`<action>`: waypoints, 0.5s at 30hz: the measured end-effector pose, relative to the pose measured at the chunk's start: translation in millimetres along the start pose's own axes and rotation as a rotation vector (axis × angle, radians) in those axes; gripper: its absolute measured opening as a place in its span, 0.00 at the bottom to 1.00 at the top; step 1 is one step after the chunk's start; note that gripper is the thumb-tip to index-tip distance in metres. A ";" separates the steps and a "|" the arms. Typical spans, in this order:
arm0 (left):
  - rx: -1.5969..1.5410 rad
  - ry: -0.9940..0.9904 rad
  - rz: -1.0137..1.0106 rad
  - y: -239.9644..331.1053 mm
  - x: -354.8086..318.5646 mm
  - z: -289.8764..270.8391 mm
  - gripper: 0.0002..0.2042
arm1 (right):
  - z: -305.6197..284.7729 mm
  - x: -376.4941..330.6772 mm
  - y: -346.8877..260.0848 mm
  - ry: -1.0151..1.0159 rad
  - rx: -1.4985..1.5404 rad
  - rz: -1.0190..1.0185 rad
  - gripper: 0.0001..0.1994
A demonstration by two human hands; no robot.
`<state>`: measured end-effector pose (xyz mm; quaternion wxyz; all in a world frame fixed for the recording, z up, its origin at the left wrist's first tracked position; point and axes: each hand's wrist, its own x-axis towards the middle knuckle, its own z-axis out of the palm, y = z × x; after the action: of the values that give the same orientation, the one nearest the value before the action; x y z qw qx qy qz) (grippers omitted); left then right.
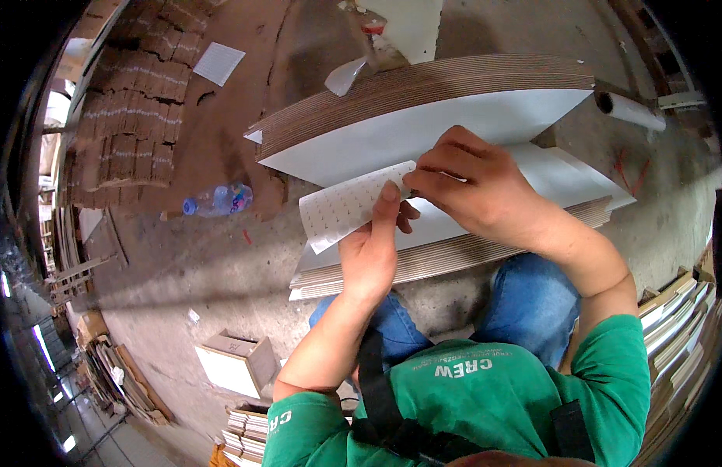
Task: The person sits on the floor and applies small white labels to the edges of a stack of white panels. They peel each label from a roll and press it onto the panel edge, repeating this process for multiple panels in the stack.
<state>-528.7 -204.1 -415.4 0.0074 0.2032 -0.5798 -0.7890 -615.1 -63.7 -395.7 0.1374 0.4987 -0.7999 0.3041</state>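
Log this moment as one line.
left hand: holds sticker sheet | right hand: pinches sheet edge | below: stacked white boards

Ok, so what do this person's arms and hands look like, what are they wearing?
Both hands are bare: left hand, right hand, no gloves, rings or watch showing. The forearms are bare too. Short green sleeves of a T-shirt with white lettering end near the elbows. Black straps run over the chest.

Dusty workshop floor, cardboard on every side

A bare concrete floor [221, 265] spreads out, brown corrugated stacks [135, 101] piled along the far left, a plastic bottle [219, 199] lying near them, a small open box [236, 364] closer in, and bright daylight entering at the left edge.
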 end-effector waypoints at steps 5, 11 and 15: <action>0.070 0.001 0.019 -7.5 3.8 -3.1 0.12 | -0.1 -4.5 -1.9 -0.075 0.017 0.014 0.13; 0.013 0.089 -0.124 -5.1 7.5 -5.4 0.13 | 10.0 -11.5 -4.6 -0.082 -0.030 -0.047 0.12; -0.080 0.237 0.034 4.2 28.5 -29.2 0.16 | 16.7 -39.4 44.1 0.061 0.182 0.171 0.08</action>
<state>-546.2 -239.1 -427.6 0.0972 0.2846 -0.5464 -0.7817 -634.2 -32.0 -444.8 0.0896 0.4294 -0.8041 0.4012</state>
